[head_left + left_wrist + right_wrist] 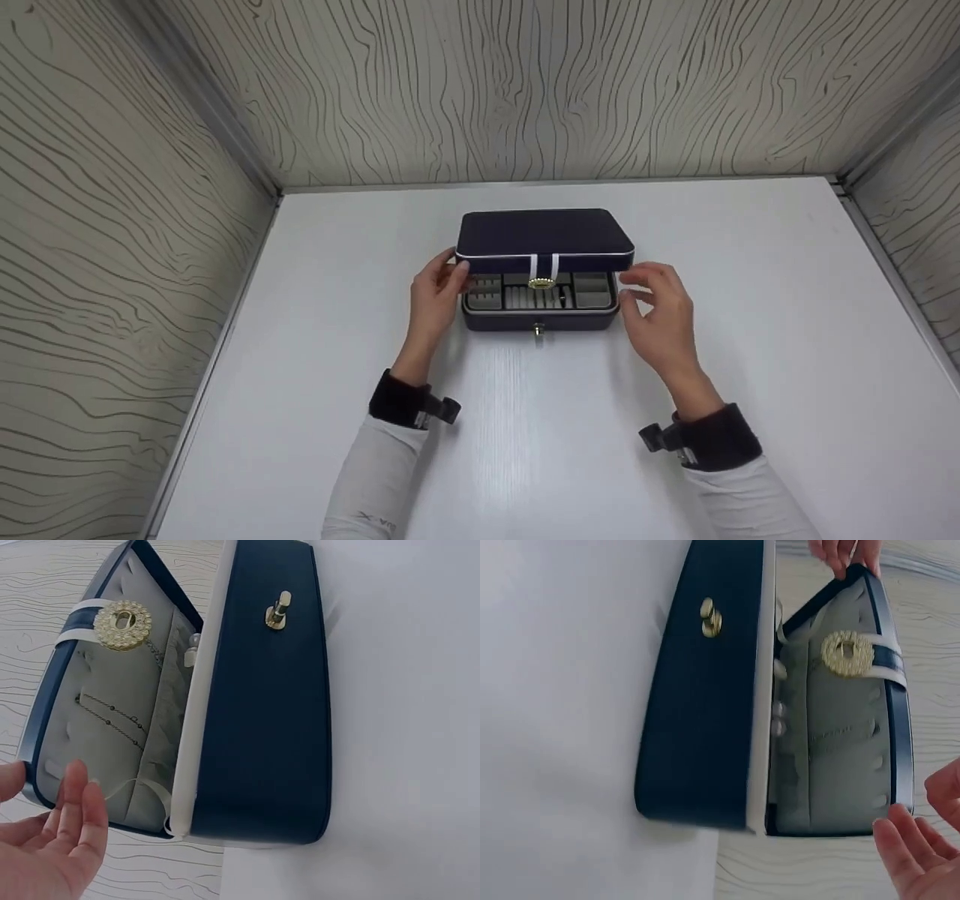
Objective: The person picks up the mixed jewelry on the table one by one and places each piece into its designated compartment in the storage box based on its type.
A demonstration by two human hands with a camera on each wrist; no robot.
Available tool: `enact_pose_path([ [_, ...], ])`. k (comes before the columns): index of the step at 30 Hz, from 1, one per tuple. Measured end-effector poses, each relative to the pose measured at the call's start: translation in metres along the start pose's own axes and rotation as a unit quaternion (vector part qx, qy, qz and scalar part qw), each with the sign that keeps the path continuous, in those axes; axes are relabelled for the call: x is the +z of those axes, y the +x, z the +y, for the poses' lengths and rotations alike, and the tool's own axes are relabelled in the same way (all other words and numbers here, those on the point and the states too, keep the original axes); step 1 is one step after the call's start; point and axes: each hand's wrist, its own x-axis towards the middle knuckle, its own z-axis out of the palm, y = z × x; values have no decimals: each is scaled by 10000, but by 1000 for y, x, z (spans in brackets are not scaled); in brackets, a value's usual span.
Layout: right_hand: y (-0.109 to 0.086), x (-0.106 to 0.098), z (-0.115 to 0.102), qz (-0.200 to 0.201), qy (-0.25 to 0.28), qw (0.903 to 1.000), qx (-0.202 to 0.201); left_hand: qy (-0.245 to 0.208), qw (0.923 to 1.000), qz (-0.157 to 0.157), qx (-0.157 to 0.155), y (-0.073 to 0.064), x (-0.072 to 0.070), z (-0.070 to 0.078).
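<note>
A dark blue jewelry box [540,321] stands on the white table with its lid [544,232] part way up. My left hand [436,289] pinches the lid's left front corner, thumb on the outside and fingers on the inner side. By the lid's right front corner is my right hand [660,307], its fingertips right at the edge and its thumb apart from them. A round gold buckle [122,625] on a white-edged strap hangs from the lid. Thin chains [112,712] lie against the grey lining. The box front carries a gold turn clasp [711,617].
Inside the box are grey compartments [592,291] and ring rolls [529,298], partly shaded by the lid. The white table [337,262] meets wood-grain patterned walls [525,90] at the back and sides. Black straps [716,435] with small cameras sit on both wrists.
</note>
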Motion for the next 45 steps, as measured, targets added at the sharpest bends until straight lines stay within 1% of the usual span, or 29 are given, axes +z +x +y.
enact_pose_path([
  [1,-2,3,-1,-55,79,9999,110,-16,10000,-8,-11,-1,0,-1],
  [3,-5,9,-2,-340,263,9983,383,-14,10000,2,-31,-2,0,-1],
  [6,-8,19,-2,-870,545,9912,835,98,9999,-16,-98,-2,0,-2],
  [10,-7,31,-2,-1511,878,9755,1339,318,9991,-99,-249,-1,1,-1],
  [14,-3,41,-2,-2125,1194,9550,1691,484,9980,-234,-330,-1,1,2],
  [17,-3,46,-3,-2374,1320,9443,1856,719,9961,-363,-368,-2,1,3],
  [20,-6,49,-3,-2466,1404,9395,1919,1033,9931,-417,-363,-3,1,4],
  [24,-10,53,-3,-2520,1513,9387,1801,1317,9898,-380,-381,-6,-1,4],
  [26,-12,54,-3,-2535,1493,9403,1712,1471,9874,-432,-405,-7,-1,3],
  [28,-14,53,-2,-2568,1484,9407,1645,1657,9837,-537,-452,-7,-2,1],
  [31,-17,53,1,-2710,1467,9384,1563,1930,9770,-729,-542,-6,-2,-3],
  [36,-20,55,5,-2901,1343,9338,1610,2225,9679,-937,-693,-6,-2,-7],
  [38,-21,56,8,-2924,1261,9336,1645,2353,9637,-1018,-738,-6,-1,-7],
  [41,-23,58,12,-2943,1136,9353,1601,2625,9545,-1192,-764,-6,-1,-8],
  [45,-24,59,15,-2891,813,9442,1353,2904,9431,-1458,-704,-3,-1,-12],
])
